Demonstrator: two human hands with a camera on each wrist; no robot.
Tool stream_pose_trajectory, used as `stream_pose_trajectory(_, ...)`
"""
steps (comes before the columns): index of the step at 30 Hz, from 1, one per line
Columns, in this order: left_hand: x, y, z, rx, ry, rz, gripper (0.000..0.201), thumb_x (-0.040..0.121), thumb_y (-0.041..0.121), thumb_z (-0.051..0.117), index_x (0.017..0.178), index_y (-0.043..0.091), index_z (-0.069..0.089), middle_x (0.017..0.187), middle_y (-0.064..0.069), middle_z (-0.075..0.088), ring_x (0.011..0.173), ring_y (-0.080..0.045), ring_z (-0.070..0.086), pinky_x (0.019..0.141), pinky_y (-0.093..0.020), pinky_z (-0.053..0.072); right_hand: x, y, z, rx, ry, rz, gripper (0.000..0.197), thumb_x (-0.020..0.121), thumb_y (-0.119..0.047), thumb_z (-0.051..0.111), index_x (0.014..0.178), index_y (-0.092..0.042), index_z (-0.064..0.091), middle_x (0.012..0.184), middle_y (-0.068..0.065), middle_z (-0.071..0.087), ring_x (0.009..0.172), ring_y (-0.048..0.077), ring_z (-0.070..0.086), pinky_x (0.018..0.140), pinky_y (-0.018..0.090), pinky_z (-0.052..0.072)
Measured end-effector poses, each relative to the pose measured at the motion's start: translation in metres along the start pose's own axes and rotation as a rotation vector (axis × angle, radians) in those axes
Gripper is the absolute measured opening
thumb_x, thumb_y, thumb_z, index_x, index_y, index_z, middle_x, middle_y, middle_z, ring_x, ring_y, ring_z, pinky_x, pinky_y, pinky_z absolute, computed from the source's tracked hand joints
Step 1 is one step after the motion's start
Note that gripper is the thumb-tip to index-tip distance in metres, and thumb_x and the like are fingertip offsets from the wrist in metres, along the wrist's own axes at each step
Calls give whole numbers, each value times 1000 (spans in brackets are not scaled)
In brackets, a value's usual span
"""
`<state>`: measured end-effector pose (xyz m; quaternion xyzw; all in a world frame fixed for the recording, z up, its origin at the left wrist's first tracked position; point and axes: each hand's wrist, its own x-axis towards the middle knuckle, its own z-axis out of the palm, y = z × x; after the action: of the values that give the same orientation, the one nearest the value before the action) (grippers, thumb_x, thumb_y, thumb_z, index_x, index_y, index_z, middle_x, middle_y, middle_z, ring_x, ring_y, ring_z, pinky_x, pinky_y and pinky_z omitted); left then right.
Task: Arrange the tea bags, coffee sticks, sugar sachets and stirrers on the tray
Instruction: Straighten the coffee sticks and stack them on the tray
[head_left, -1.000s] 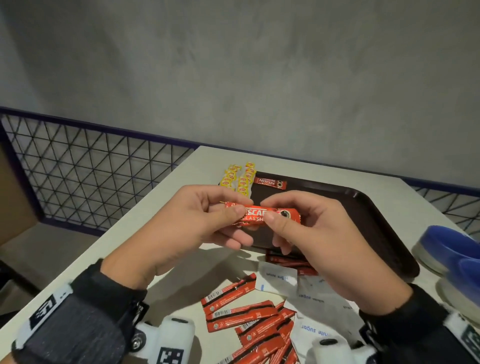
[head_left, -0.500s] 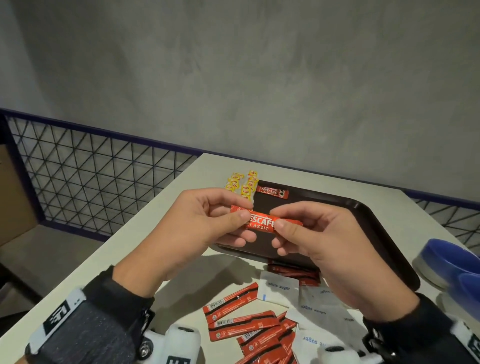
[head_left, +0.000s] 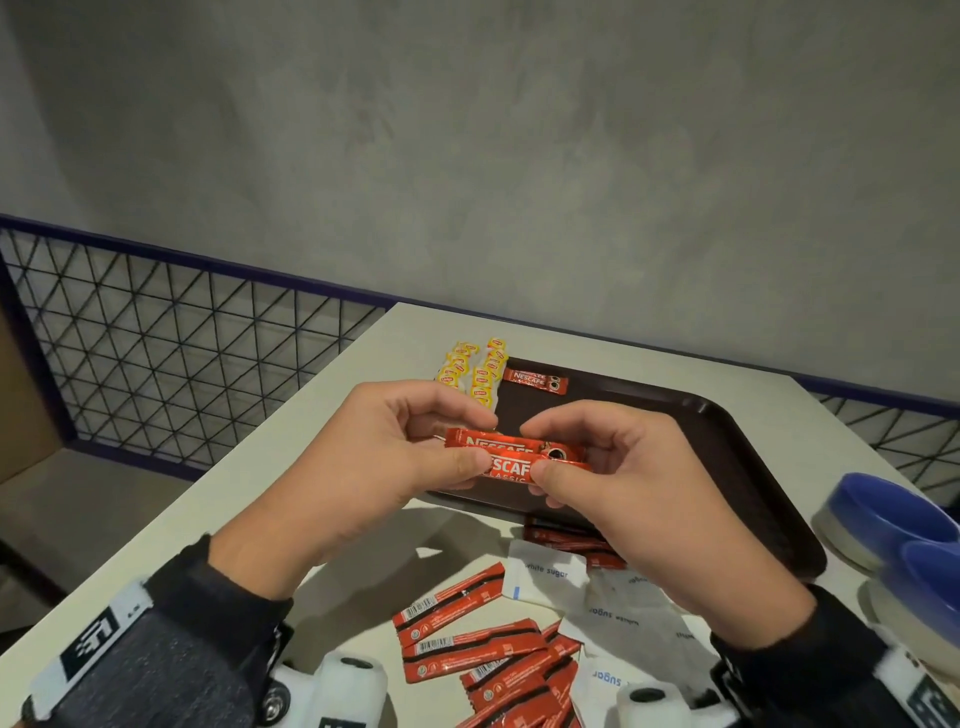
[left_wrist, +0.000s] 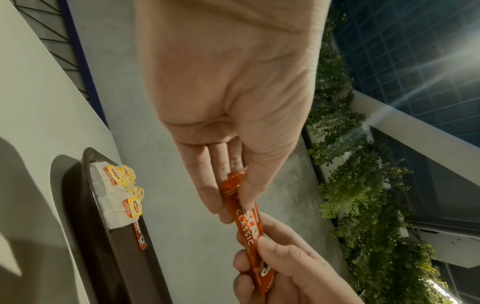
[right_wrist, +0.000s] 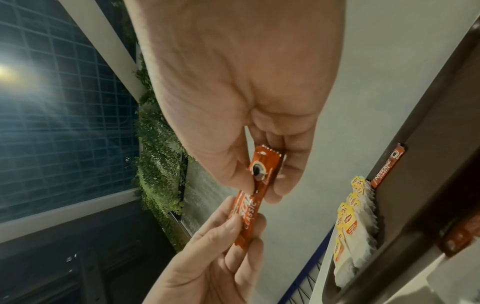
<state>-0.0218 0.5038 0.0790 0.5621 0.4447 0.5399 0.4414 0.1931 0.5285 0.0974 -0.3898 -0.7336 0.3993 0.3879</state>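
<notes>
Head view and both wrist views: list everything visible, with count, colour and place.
Red Nescafe coffee sticks in hand: apparently two, red, held above the tray's near edge.
Dark brown plastic tray: one, on the table.
Lone coffee stick: one, red, tray's far left corner.
Yellow-tagged tea bags: several, white with yellow tags, tray's far left edge.
Loose coffee sticks: several, red, on the table near the person.
White sugar sachets: several, white, beside them.
Blue-and-white stacked bowls: count unclear, right table edge.
Left hand: pinches the sticks' left end.
Right hand: pinches their right end.

Dark sleeves (head_left: 171, 644), white marker-printed wristbands (head_left: 98, 631)
</notes>
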Motion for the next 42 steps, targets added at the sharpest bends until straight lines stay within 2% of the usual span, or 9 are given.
stream_pose_trajectory(3,0,0,0,20,4,-4,25,78,-2,81,90,19,79,96,-12,80,90,-29,78,70,-29,60,-1,-1,0,-34,-11,-5,25,88,-9,77,100,-30,77,97,-13,77,92,5,74,72,20,58)
stream_pose_trajectory(10,0,-2,4,31,-25,-19,28,74,-3,84,92,18,79,95,-16,79,88,-30,78,77,-36,63,-2,-15,-9,-402,-157,-29,13,89,-39,75,102,-35,78,92,-19,75,87,0,70,76,27,59)
stream_pose_trajectory(14,3,-4,4,31,39,-45,42,74,-2,84,110,18,73,104,-3,80,94,-25,78,84,-41,63,37,-21,-29,-480,-282,8,9,85,-30,81,92,-24,79,83,-7,77,73,9,69,74,31,55)
stream_pose_trajectory(20,11,-8,-12,0,211,-8,29,81,2,81,105,18,74,101,3,80,94,-16,76,68,-23,62,160,40,-69,-353,-72,322,15,87,-6,78,99,2,73,85,16,72,64,16,60,55,23,48)
stream_pose_trajectory(23,11,-10,-17,21,231,12,23,82,3,80,99,19,77,99,3,80,96,-22,75,70,-26,63,196,78,-65,-443,-62,399,9,84,-7,81,87,-1,74,66,9,68,45,11,55,41,18,39)
stream_pose_trajectory(30,18,-16,-26,47,244,33,27,80,7,80,85,34,79,95,4,80,93,-41,71,77,-37,58,213,119,-35,-625,-136,359,15,89,-11,77,101,-5,73,84,4,67,65,11,59,47,15,46)
stream_pose_trajectory(35,20,-18,-24,35,233,-7,22,78,17,89,84,35,79,94,3,80,95,-40,71,80,-46,58,221,121,-33,-895,-130,220,35,89,-23,78,121,-20,65,110,-1,60,99,19,63,76,28,51)
stream_pose_trajectory(39,19,-13,-22,42,244,-30,29,63,38,96,86,37,79,94,3,80,90,-38,74,91,-60,55,221,118,-32,-978,-159,160,32,93,-24,72,124,-19,63,118,1,62,99,17,59,74,24,47)
stream_pose_trajectory(42,19,-11,-21,46,244,-28,27,60,36,80,87,39,79,94,3,80,86,-31,76,89,-61,56,222,117,-34,-1037,-150,117,27,95,-30,68,120,-19,67,113,1,63,93,14,55,75,25,42)
